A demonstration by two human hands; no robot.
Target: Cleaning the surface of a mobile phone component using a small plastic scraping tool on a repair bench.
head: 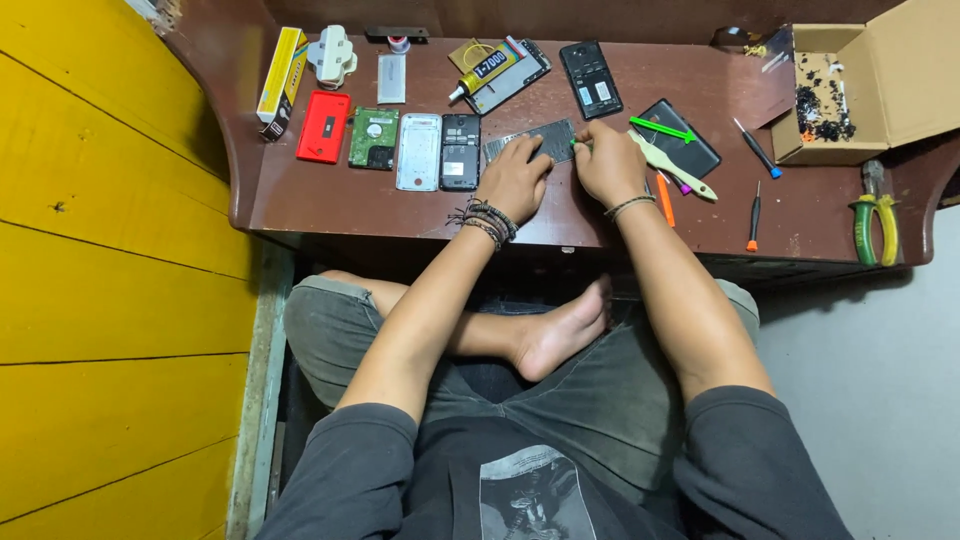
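Observation:
A flat dark phone part (pixel 530 137) lies on the brown table (pixel 330 200). My left hand (pixel 514 178) presses down on its near edge with fingers spread. At the part's right end my right hand (pixel 606 160) pinches a small green tool (pixel 575 143), its tip touching the part. Just right of that hand lie a beige handled tool (pixel 670 165), a green pry stick (pixel 660 128) on a black phone cover (pixel 680 140), and an orange screwdriver (pixel 665 213).
To the left lie a red cover (pixel 323 126), a hard drive (pixel 374 138), a silver frame (pixel 418 152) and an opened phone (pixel 461 151). A glue tube (pixel 486 71) and another opened phone (pixel 590 78) sit behind. Screwdrivers, green pliers (pixel 873 222) and a cardboard box (pixel 870 85) are right.

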